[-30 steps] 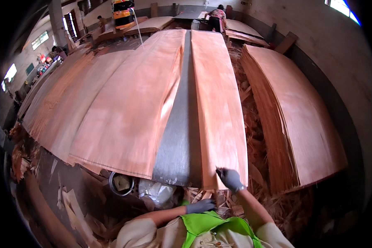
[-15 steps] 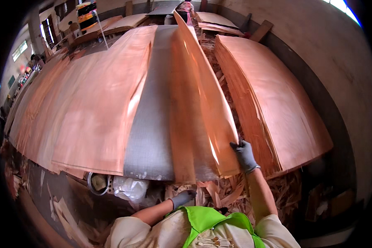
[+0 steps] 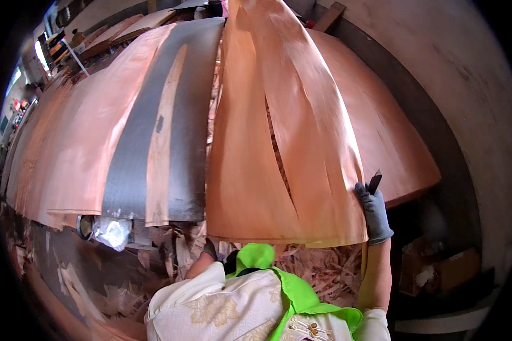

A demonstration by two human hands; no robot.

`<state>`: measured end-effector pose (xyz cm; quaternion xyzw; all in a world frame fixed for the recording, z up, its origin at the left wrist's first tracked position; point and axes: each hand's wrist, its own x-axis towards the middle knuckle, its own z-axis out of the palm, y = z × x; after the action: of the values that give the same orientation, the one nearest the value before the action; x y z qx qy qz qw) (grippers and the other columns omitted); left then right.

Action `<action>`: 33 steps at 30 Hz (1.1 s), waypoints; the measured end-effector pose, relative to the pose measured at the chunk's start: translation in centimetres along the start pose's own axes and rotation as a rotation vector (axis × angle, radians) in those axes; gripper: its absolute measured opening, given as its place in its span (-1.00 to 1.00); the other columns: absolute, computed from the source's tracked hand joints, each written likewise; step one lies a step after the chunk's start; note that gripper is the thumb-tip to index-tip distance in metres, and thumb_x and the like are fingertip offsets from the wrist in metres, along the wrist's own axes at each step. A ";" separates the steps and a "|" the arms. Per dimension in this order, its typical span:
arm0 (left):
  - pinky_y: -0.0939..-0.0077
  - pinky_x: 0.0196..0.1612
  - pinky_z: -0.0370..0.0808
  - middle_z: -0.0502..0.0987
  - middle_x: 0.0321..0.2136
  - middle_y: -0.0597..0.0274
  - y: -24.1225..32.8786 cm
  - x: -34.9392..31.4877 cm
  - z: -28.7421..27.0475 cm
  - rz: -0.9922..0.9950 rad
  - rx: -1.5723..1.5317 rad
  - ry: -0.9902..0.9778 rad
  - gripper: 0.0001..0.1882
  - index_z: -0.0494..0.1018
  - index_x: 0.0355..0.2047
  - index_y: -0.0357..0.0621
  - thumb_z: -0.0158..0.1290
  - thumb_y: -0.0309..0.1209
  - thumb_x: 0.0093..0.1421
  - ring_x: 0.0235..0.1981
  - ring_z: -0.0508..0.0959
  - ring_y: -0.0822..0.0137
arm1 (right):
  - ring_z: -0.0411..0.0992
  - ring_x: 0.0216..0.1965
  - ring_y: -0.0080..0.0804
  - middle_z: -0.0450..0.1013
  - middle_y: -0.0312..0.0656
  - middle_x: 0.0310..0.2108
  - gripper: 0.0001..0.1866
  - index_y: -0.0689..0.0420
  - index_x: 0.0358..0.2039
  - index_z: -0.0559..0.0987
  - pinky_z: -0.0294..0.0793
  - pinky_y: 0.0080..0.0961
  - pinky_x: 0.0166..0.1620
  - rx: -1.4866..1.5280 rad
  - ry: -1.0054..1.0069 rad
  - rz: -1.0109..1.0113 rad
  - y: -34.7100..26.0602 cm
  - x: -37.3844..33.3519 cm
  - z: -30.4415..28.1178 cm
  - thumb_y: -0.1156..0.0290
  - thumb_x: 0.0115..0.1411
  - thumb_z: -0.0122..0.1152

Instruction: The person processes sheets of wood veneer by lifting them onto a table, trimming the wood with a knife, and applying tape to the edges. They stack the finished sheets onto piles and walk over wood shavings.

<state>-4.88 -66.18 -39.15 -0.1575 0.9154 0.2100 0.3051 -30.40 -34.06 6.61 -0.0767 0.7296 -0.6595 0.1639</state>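
My right hand (image 3: 374, 213), in a grey glove, is closed on the right edge of a large thin sheet of wood veneer (image 3: 239, 170). A dark flat blade (image 3: 374, 181) sticks up from the same hand. The veneer hangs in a raised curve, with long splits running down it, and partly covers the right-hand veneer stack (image 3: 392, 136). My left hand (image 3: 210, 249), in a dark glove, is low beside the sheet's near left corner; its fingers are mostly hidden. Left of the sheet, a narrow veneer strip (image 3: 164, 142) with a dark knot lies on a grey board (image 3: 128, 182).
A broad spread of veneer sheets (image 3: 85, 153) covers the left side. Under the near edge are a round metal container (image 3: 85, 226) and a clear plastic bag (image 3: 112, 232). Veneer scraps (image 3: 318, 267) litter the floor. Cardboard boxes (image 3: 461, 267) stand low by the right wall (image 3: 466, 74).
My right hand has drawn the veneer sheet rightward, off the grey board and over the right stack. The narrow strip on the board now shows. My left hand has dropped mostly out of sight.
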 end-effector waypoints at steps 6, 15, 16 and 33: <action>0.22 0.09 0.23 0.39 -0.04 0.04 7.1 5.9 -0.7 -0.391 -1.820 0.382 -0.46 0.33 -0.02 -0.22 -0.16 -0.05 0.15 0.00 0.36 0.07 | 0.32 -0.54 -0.67 0.40 -0.38 -0.53 -0.68 0.24 -0.40 0.51 0.34 -0.67 -0.45 0.019 0.096 0.023 1.0 3.9 -12.5 0.19 0.14 0.18; 0.20 0.12 0.19 0.33 0.05 0.06 13.8 14.3 -4.0 -0.171 -2.390 0.977 -0.39 0.24 0.07 -0.25 -0.19 -0.01 0.18 0.06 0.31 0.07 | 0.33 -0.57 -0.62 0.41 -0.35 -0.55 -0.72 0.23 -0.42 0.52 0.35 -0.63 -0.48 -0.051 0.166 0.038 2.8 14.3 -31.1 0.23 0.15 0.16; 0.20 0.13 0.19 0.32 0.06 0.06 14.1 14.6 -4.1 -0.156 -2.393 1.027 -0.38 0.23 0.08 -0.26 -0.19 -0.01 0.18 0.07 0.31 0.07 | 0.33 -0.56 -0.62 0.41 -0.36 -0.55 -0.72 0.23 -0.42 0.52 0.35 -0.62 -0.47 -0.065 0.151 0.034 2.7 15.5 -32.7 0.23 0.15 0.16; 0.42 0.02 0.33 0.36 -0.03 0.12 50.0 11.6 -25.7 0.192 -1.710 1.466 -0.46 0.24 0.05 -0.29 0.10 -0.52 0.04 -0.05 0.38 0.24 | 0.34 -0.50 -0.57 0.45 -0.27 -0.52 -0.77 0.33 -0.37 0.52 0.33 -0.53 -0.44 -0.462 0.160 -0.220 4.8 38.5 -68.2 0.37 0.09 0.19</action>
<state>-47.22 -37.27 -13.37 -0.3288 0.4379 0.6469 -0.5308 -89.07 17.78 1.78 -0.1388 0.8586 -0.4933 0.0111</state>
